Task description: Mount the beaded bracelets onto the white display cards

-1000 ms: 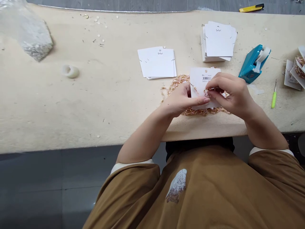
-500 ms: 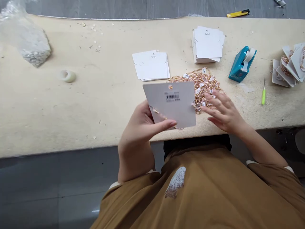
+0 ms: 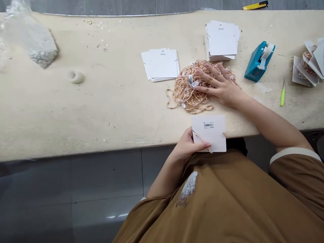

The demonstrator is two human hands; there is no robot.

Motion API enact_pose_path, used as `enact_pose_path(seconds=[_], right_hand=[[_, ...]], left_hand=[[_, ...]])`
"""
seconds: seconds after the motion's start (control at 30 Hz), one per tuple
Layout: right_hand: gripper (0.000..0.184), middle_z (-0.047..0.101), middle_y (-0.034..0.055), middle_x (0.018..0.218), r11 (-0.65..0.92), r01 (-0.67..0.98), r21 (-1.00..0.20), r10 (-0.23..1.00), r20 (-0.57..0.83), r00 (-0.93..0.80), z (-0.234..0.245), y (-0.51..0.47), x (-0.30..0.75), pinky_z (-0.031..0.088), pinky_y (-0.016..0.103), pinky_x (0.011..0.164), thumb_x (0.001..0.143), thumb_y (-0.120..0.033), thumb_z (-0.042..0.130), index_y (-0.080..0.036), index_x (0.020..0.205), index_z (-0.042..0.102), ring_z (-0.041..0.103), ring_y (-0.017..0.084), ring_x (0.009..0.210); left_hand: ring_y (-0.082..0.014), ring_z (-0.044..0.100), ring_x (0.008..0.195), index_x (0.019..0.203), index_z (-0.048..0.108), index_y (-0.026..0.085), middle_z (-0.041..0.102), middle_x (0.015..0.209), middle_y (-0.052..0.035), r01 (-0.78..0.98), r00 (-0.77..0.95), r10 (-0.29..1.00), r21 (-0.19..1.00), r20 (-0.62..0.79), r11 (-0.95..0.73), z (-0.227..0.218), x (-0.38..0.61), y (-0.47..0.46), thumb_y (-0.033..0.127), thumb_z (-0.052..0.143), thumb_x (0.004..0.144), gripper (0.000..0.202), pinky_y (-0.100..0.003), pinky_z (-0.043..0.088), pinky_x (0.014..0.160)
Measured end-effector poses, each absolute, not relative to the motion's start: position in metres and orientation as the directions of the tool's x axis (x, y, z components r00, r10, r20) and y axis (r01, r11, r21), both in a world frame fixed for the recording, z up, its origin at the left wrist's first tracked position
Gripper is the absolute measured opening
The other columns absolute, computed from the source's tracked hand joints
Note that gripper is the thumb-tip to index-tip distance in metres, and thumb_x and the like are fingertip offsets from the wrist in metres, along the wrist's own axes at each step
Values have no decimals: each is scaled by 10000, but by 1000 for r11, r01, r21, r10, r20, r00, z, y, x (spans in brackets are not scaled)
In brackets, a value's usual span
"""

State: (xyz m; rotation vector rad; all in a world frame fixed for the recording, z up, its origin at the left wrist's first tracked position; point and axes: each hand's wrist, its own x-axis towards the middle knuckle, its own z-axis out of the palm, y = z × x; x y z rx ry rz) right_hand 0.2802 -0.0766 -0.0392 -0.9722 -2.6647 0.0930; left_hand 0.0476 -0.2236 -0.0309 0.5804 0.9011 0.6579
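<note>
My left hand [image 3: 187,145] holds a white backing card [image 3: 209,133] near the table's front edge, barcode side up, with my thumb across its lower part. A thin gold beaded chain [image 3: 202,141] runs across the card. My right hand [image 3: 219,83] rests spread on a tangled heap of pink-and-gold beaded chains [image 3: 186,90] with small white tags. Its fingers lie on the heap's right side and hide part of it.
Stacks of white cards [image 3: 163,64] [image 3: 221,39] lie beyond the heap. To the right are a teal tape dispenser [image 3: 258,61], a green-handled awl [image 3: 282,94] and carded chains [image 3: 307,64]. A plastic bag of white material [image 3: 32,40] lies far left.
My left hand has drawn the card toward my body and turned it flatter. My right hand has moved from beside the chain heap onto it, and the heap sits more to the left and more bunched.
</note>
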Motion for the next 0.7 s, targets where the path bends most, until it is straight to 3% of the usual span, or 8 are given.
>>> enact_pose_path(seconds=[0.1, 0.2, 0.23, 0.3, 0.4, 0.53, 0.6, 0.7], right_hand=[[528, 432, 27, 1622, 697, 651, -299, 715, 345, -608, -22, -95, 286, 231, 713, 1275, 937, -382, 661, -326, 1450, 547, 247, 332, 1602], [394, 587, 84, 1410, 526, 480, -702, 849, 394, -353, -4, -141, 290, 441, 554, 1202, 1033, -458, 491, -245, 1354, 571, 520, 262, 1424], [386, 633, 90, 1306, 404, 331, -853, 904, 316, -288, 0, -160, 290, 537, 461, 1107, 1045, -476, 460, -233, 1332, 550, 622, 220, 1288], [444, 684, 89, 1197, 63, 58, -996, 913, 34, -407, 3, -196, 288, 622, 335, 889, 1010, -539, 524, -241, 1336, 481, 708, 192, 1108], [717, 715, 54, 1131, -201, -48, -978, 916, -171, -364, -1, -236, 280, 622, 257, 793, 860, -448, 779, -283, 1401, 338, 739, 157, 968], [708, 708, 14, 926, -305, 6, -952, 950, -305, -65, -11, -251, 275, 506, 177, 497, 880, -391, 739, -244, 1432, 321, 615, 83, 594], [706, 713, 53, 990, -328, 107, -939, 943, -332, -14, -15, -247, 279, 475, 187, 469, 889, -394, 711, -216, 1469, 351, 599, 87, 592], [738, 699, 105, 1123, -286, 368, -885, 954, -297, 26, -19, -239, 287, 527, 248, 557, 888, -353, 684, -193, 1537, 371, 624, 111, 657]], left_hand=[[-159, 760, 804, 968, 705, 157, 812, 949, -63, -275, 379, 809, 780, -450, 563, -28, 54, -217, 327, 1018, 449, 629, -208, 633, 720], [-155, 750, 743, 945, 694, 150, 804, 878, -52, -272, 367, 847, 826, -386, 494, -26, 60, -209, 355, 1008, 479, 598, -210, 630, 662], [-155, 751, 755, 953, 690, 152, 804, 890, -51, -280, 365, 855, 833, -368, 478, -27, 62, -206, 363, 1007, 484, 605, -209, 632, 667], [-152, 759, 834, 1005, 682, 162, 805, 974, -57, -316, 335, 878, 837, -342, 447, -29, 69, -201, 388, 1008, 496, 646, -202, 638, 724], [-145, 752, 962, 1095, 655, 177, 785, 1124, -69, -350, 278, 902, 840, -331, 416, -32, 84, -194, 484, 988, 538, 717, -186, 624, 814], [-186, 733, 1058, 1209, 607, 161, 746, 1208, -106, -110, 236, 941, 955, -244, 275, -36, 101, -194, 706, 837, 658, 809, -239, 612, 871], [-200, 732, 1030, 1294, 589, 142, 741, 1197, -132, 208, 150, 986, 977, -74, 42, -38, 102, -197, 715, 723, 775, 785, -277, 599, 880], [-213, 727, 1005, 1364, 592, 144, 737, 1208, -156, 667, 57, 907, 660, 417, -346, -43, 93, -202, 545, 684, 884, 632, -309, 580, 888]])
